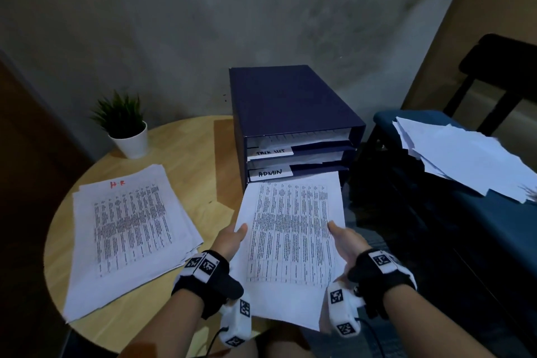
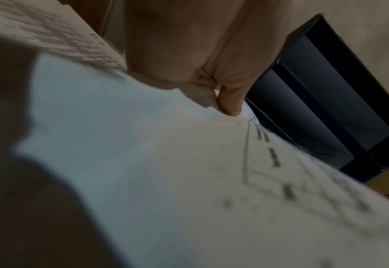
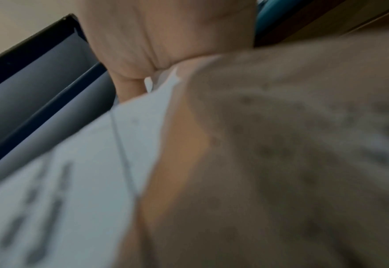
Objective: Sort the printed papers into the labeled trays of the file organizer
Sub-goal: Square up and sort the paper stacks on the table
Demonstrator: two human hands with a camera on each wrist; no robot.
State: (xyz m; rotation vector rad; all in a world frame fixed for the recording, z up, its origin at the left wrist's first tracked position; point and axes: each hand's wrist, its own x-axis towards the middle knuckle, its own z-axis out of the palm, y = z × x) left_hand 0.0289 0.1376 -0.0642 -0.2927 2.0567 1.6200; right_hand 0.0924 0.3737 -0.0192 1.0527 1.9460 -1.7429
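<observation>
the round table [image 1: 186, 142] carries the dark file organizer [image 1: 290, 107], and a printed sheet [image 1: 293, 229] is going into the lowest tray, under the admin label [image 1: 270, 173]. its far edge is at the slot mouth. the left hand [image 1: 231, 238] and the right hand [image 1: 345, 241] each pinch a side edge, thumb on top. next, i think, a flat, straight push (paper buckles easily). beside lie the hr stack [image 1: 130, 229], loose papers [image 1: 465, 154] and a small plant [image 1: 125, 125].

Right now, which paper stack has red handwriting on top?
The stack on the round table, left of the file organizer: red "HR" on its top sheet. The held sheets and chair pile show none.
</observation>
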